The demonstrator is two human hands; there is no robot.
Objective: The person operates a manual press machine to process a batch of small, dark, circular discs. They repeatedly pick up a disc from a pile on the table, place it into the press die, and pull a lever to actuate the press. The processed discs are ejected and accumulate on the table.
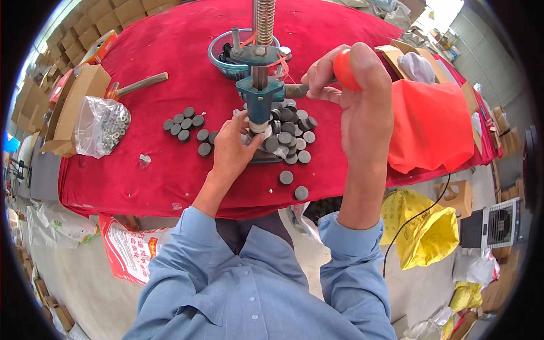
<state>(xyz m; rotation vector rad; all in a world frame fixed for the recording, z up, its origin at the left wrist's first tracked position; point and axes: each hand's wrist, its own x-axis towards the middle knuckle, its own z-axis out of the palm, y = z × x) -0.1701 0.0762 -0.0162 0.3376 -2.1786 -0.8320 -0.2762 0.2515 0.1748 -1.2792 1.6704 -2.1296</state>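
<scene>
A green hand press with a spring-wrapped steel column stands on the red-covered table. My right hand is closed round the red ball knob at the end of its lever. At the foot of the press, my left hand has its thumb and fingers curled about a whitish round part right under the ram. What its fingertips pinch is partly hidden. Dark grey round discs lie heaped beside the press on the right, and a smaller group of discs lies to the left.
Behind the press sits a teal basket with dark pieces. At left are a hammer, a clear bag of metal nuts and an opened carton. Bright red cloth hangs over cartons at right; a yellow bag is below.
</scene>
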